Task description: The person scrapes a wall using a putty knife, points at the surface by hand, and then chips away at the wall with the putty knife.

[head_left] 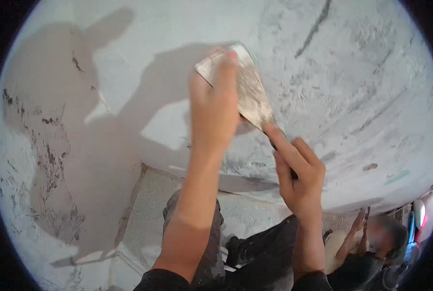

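Observation:
A putty knife point(255, 94) with a broad metal blade, smeared with pale filler, is held up in front of the wall. My right hand point(301, 169) grips its dark handle, the index finger stretched along it towards the blade. My left hand point(214, 102), slightly blurred, is closed on the wide end of the blade, with the thumb lying across its face and the other fingers mostly hidden. Behind both hands is the whitish wall point(333, 97), marked with grey smears and scratches.
To the left, the wall has dark chipped patches point(51, 155) and my shadow on it. The pale floor point(151, 208) shows below, around my legs point(260, 247). At the lower right is another person point(367, 262) with raised hands, close to blue and pink items point(413, 237).

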Action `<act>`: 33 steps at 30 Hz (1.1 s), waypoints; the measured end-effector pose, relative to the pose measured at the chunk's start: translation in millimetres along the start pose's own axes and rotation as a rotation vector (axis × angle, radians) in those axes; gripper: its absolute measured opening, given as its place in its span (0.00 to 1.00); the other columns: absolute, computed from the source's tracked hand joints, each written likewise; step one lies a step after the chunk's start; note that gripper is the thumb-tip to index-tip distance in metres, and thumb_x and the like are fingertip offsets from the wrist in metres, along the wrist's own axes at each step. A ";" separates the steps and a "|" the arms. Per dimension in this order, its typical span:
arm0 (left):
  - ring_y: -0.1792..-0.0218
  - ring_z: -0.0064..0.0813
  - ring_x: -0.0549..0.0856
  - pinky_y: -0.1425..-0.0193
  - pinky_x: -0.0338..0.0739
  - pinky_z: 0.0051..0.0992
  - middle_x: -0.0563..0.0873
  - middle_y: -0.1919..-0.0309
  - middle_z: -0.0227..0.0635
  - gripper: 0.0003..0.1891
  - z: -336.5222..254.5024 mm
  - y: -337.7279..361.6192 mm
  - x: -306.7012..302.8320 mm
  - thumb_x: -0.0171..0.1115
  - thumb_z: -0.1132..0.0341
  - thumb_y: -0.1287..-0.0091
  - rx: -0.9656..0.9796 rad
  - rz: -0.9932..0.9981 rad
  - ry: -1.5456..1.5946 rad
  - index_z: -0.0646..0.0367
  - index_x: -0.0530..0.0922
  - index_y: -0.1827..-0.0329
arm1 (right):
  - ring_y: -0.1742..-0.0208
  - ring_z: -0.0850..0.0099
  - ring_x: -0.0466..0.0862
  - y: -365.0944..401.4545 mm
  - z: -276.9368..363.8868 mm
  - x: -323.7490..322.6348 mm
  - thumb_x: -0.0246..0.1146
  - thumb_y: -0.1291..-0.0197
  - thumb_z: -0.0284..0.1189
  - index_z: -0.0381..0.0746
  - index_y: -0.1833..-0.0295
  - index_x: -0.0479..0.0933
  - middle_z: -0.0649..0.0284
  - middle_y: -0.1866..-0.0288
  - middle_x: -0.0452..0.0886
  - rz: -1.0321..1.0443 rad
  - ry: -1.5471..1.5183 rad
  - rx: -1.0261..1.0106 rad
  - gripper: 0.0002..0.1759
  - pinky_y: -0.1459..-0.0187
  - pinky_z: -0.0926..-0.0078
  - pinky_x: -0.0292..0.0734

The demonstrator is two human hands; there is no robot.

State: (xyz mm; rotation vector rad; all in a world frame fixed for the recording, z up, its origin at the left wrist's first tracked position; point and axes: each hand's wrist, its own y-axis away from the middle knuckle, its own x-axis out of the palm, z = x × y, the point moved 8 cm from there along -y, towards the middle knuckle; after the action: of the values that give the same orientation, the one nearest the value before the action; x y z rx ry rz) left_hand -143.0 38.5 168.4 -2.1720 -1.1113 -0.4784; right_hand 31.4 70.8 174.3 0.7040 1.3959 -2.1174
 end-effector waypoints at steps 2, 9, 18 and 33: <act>0.67 0.16 0.78 0.65 0.76 0.23 0.80 0.66 0.32 0.21 -0.4 11.3 -6.9 0.57 0.53 0.28 -0.130 -0.189 -0.061 0.68 0.76 0.50 | 0.80 0.72 0.65 3.5 -2.6 0.5 0.63 0.48 0.14 0.53 0.35 0.78 0.64 0.78 0.60 -0.038 -0.039 -0.010 0.34 0.77 0.80 0.66; 0.71 0.15 0.78 0.69 0.72 0.19 0.82 0.72 0.27 0.24 52.0 15.4 -7.6 0.63 0.47 0.32 -0.154 0.084 -0.021 0.65 0.81 0.55 | 0.78 0.78 0.70 47.1 -25.1 2.6 0.61 0.36 0.21 0.40 0.25 0.62 0.64 0.72 0.74 0.023 -0.491 0.216 0.34 0.76 0.81 0.67; 0.63 0.17 0.83 0.61 0.77 0.21 0.84 0.60 0.29 0.20 69.5 33.7 29.9 0.52 0.51 0.24 -0.368 0.362 0.218 0.62 0.77 0.48 | 0.77 0.83 0.69 55.0 -29.8 30.6 0.50 0.28 0.25 0.36 0.20 0.40 0.69 0.74 0.70 -0.028 -0.781 0.475 0.37 0.76 0.86 0.62; 0.72 0.18 0.81 0.77 0.73 0.20 0.83 0.68 0.30 0.23 61.1 40.1 35.9 0.52 0.47 0.26 -0.458 0.341 0.238 0.61 0.77 0.50 | 0.83 0.86 0.63 52.1 -20.6 27.1 0.47 0.26 0.27 0.34 0.21 0.41 0.71 0.77 0.67 -0.072 -0.829 0.458 0.35 0.81 0.86 0.58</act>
State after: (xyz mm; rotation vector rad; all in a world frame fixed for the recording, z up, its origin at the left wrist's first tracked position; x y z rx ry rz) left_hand -87.8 83.9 129.4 -2.5436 -0.5178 -0.8718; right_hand 48.7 68.5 114.6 -0.1118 0.5019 -2.3825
